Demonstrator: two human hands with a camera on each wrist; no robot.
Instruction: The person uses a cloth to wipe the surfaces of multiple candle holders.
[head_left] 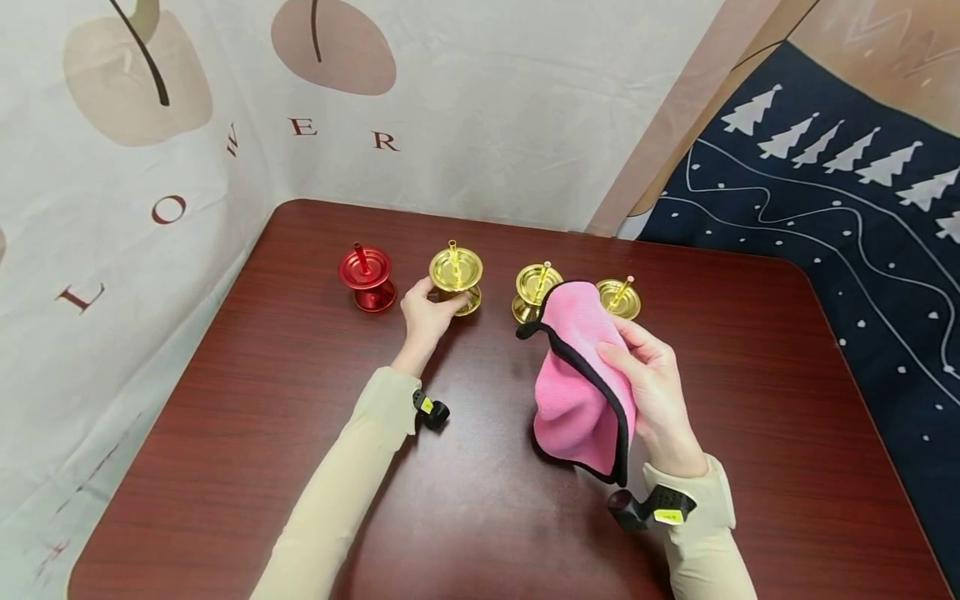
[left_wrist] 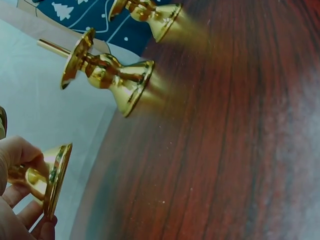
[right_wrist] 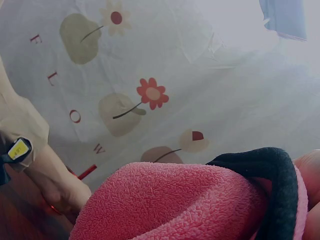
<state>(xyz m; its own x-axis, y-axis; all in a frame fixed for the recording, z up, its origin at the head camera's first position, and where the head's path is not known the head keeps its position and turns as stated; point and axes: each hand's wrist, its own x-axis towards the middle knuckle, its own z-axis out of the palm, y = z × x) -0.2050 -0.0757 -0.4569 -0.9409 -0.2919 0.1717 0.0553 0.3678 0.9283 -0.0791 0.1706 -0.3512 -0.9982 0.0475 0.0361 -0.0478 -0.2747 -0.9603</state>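
Note:
My left hand grips a gold candle holder below its dish, thumb and fingers around the stem and foot. The left wrist view shows its flared base with fingertips at the rim. In my right hand is a pink cloth with black edging, pinched between thumb and fingers and hanging in folds. Two more gold candle holders stand to the right: one partly behind the cloth, another mostly hidden behind the cloth and right hand. A red candle holder stands left of the left hand.
The candle holders form a row near the back of the dark red-brown wooden table. Behind the table hangs a pale printed fabric. A navy cloth with white trees hangs at the right.

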